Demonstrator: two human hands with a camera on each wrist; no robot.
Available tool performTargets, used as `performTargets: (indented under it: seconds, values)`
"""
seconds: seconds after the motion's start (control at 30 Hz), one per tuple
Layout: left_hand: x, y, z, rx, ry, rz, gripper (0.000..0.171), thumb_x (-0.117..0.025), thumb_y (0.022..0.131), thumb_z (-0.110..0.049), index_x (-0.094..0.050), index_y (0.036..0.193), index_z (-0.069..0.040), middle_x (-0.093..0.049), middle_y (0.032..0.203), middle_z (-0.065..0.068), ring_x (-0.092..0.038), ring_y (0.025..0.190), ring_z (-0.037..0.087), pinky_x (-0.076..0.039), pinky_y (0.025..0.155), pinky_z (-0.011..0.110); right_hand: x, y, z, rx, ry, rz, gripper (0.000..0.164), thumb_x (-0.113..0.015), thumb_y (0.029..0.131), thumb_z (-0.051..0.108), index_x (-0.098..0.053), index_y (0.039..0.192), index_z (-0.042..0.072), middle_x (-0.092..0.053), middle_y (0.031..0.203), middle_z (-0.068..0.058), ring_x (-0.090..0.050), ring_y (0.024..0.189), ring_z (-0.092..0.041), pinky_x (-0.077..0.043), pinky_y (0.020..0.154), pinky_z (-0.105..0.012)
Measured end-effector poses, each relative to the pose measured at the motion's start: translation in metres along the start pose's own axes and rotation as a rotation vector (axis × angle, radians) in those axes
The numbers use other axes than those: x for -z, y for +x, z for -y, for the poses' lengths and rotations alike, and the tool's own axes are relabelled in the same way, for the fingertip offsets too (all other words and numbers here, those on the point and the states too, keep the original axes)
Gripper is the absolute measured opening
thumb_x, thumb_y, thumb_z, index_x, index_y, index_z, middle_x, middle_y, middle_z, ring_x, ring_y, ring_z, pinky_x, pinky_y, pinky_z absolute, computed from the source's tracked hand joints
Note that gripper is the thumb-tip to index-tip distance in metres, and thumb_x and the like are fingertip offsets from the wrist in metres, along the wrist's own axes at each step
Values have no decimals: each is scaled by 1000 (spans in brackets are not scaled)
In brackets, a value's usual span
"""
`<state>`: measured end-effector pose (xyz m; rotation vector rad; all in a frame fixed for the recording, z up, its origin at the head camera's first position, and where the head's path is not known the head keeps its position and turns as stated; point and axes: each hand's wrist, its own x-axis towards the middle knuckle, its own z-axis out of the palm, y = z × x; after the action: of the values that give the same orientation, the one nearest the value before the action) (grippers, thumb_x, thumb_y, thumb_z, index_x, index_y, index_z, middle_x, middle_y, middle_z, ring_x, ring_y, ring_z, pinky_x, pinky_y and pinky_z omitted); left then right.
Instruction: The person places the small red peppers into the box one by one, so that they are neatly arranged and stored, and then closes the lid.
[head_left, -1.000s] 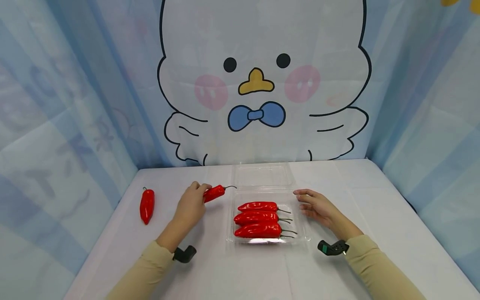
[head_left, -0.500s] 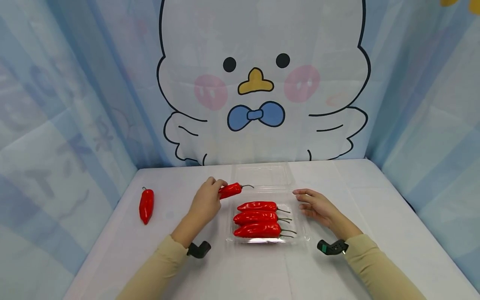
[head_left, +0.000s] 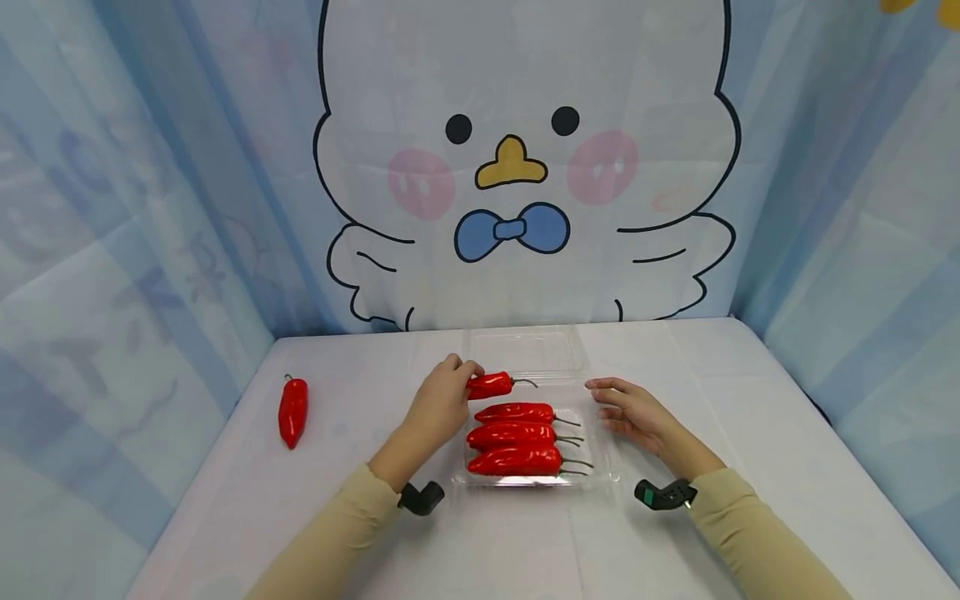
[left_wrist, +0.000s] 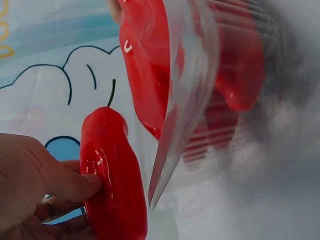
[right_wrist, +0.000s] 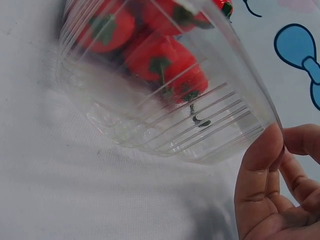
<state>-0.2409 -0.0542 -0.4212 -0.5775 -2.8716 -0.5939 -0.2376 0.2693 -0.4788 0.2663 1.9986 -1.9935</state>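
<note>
My left hand (head_left: pixel 438 404) holds a red chili pepper (head_left: pixel 489 385) over the back left part of a clear plastic box (head_left: pixel 480 483). In the left wrist view, the thumb presses the side of this pepper (left_wrist: pixel 112 175) and the fingers lie behind it; its green stem points away from the hand. Several red peppers (head_left: pixel 513 435) lie side by side in the box, stems to the right. At the box's right side, my right hand (head_left: pixel 633 417) pinches the rim (right_wrist: pixel 267 102) between thumb and index finger, as the right wrist view shows.
Another red pepper (head_left: pixel 293 413) lies alone on the white tabletop (head_left: pixel 517 550) at the left. The box's clear lid (head_left: pixel 525 352) is folded back towards the rear curtain (head_left: pixel 517 292), which bears a cartoon bird. Blue curtains stand at both sides.
My left hand has carried its pepper to the right, from beside the box to over its back left part. The right hand has stayed at the rim.
</note>
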Motion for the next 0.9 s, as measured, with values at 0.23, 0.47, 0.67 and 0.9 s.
performTargets:
  seconds: [0.23,0.47,0.67,0.9]
  values:
    - [-11,2,-10,-76,-11,14,35,-71,91,3,-68,123,-11,-63,108,8,-63,97,19,-61,91,32,0,2,1,5,-24,2,44,-60,105,26,-52,144,7,-52,123,-8,-58,76,-9,-56,68,-17]
    - [-22,4,-15,-174,-42,11,30,-70,94,-1,-69,121,-11,-64,105,6,-62,95,18,-60,90,31,-1,0,1,-3,-27,0,44,-60,105,25,-51,145,6,-53,123,-9,-59,77,-10,-56,68,-17]
    - [-29,4,-16,-195,-64,17,27,-74,92,-4,-70,117,-12,-66,103,3,-63,95,17,-60,91,31,0,0,0,4,-12,9,43,-59,106,24,-50,144,6,-52,122,-8,-59,77,-9,-56,68,-17]
    - [-29,3,-17,-200,-140,112,25,-72,93,-4,-70,117,-12,-68,108,2,-65,100,16,-59,95,32,1,0,0,10,-9,11,43,-59,106,24,-51,144,6,-52,123,-8,-59,77,-9,-55,68,-17]
